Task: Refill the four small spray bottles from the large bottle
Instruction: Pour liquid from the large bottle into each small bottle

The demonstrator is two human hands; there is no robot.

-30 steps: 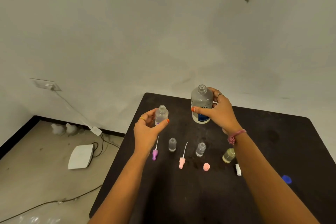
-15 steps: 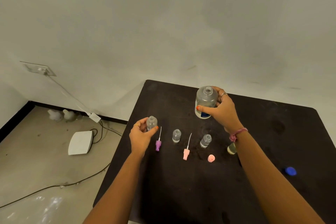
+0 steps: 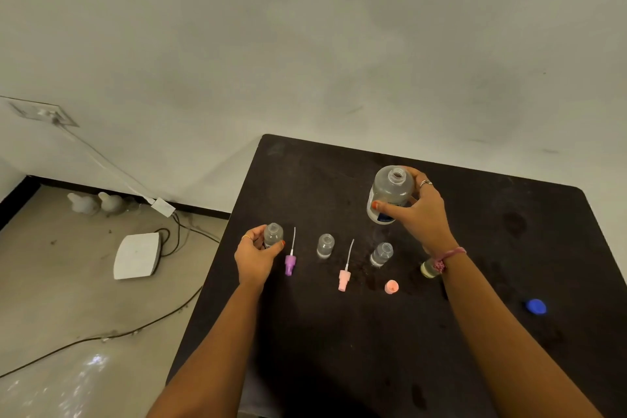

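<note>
Black tabletop [image 3: 339, 349] fills the lower right of my head view, set against a pale wall; my left hand [image 3: 255, 256] curls its fingers and thumb round a small clear bottle [image 3: 273, 235] at the table's left edge, the bottle upright with its neck uncapped; whether its base touches the table I cannot tell; my right hand [image 3: 419, 214] grips the large bottle [image 3: 390, 193] round its body, uncapped, roughly upright near the far side of the table; just right of the left hand lies a purple sprayer [image 3: 290, 263] with its thin tube pointing away from me; next stands a second small bottle [image 3: 325, 245], then a pink sprayer [image 3: 344, 278] lying flat, then a third small bottle [image 3: 381, 254]; a yellowish bottle [image 3: 428, 269] sits partly hidden behind my right wrist, which wears a pink band [image 3: 448, 256]; a pink cap [image 3: 391, 286] lies near the third bottle; a blue cap [image 3: 536, 307] lies well apart to the right; on the floor to the left I see a white box [image 3: 136, 255] and dark cables [image 3: 135, 332].
</note>
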